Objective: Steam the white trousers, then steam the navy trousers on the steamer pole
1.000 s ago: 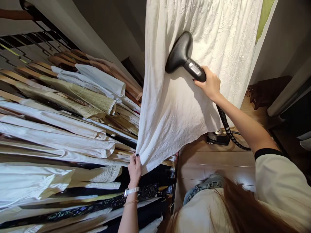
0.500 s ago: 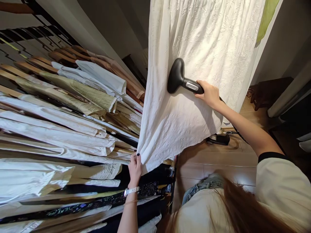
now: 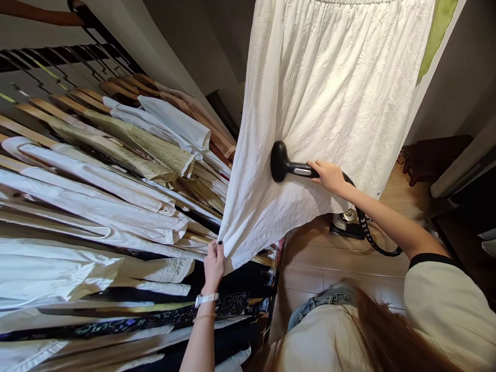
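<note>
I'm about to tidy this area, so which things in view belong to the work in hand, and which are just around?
Part of the work:
- white garment, its lower edge in the left hand
- black steamer, in the right hand
- black hose

Just around:
- hanging clothes
- green cloth
- dark wooden furniture

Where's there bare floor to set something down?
Bare floor shows between the white garment, the dark base and the jeans; a narrower strip lies between garment and brown stool. The left is crowded: hanging clothes pack right up to the left hand.
</note>
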A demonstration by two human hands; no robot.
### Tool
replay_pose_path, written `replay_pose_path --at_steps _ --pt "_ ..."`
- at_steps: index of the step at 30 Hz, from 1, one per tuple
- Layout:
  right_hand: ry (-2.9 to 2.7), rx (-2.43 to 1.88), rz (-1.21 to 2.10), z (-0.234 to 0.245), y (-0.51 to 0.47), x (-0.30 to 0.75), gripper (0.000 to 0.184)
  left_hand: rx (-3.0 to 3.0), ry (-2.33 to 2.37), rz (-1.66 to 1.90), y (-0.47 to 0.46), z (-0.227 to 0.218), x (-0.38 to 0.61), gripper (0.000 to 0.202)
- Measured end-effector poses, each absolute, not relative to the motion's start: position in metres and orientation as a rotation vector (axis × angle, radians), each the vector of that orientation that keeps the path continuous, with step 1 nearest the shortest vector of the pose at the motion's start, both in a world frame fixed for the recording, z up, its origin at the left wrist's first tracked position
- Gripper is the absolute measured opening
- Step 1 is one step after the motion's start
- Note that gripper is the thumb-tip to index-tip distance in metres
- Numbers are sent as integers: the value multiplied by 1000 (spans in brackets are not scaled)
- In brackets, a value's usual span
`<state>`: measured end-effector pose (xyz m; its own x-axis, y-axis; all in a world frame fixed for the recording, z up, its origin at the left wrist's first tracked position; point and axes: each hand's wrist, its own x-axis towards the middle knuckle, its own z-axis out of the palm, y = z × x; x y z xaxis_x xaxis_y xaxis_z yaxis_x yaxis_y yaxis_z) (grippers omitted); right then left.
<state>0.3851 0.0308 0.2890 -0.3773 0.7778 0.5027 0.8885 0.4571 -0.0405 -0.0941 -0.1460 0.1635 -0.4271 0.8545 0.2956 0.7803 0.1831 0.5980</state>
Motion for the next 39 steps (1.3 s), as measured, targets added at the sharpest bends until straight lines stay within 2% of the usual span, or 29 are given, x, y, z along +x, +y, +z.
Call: replay_pose_path --at_steps 10,15,24,30,39 --pt "-1725 -1428 -364 395 60 423 56 1519 2817 1005 -119 204 -107 43" --pt "-1703 -1369 -303 407 63 429 53 1471 2898 1055 -115 208 -114 43" --pt "-1882 -1328 -344 347 63 395 55 1514 2884 993 -125 197 -121 40" --pt "-1995 -1375 -249 302 60 356 54 1522 2893 870 -130 190 -115 45" --pt "-2308 -1394 -153 210 42 322 53 1528 2844 774 -120 181 -113 48"
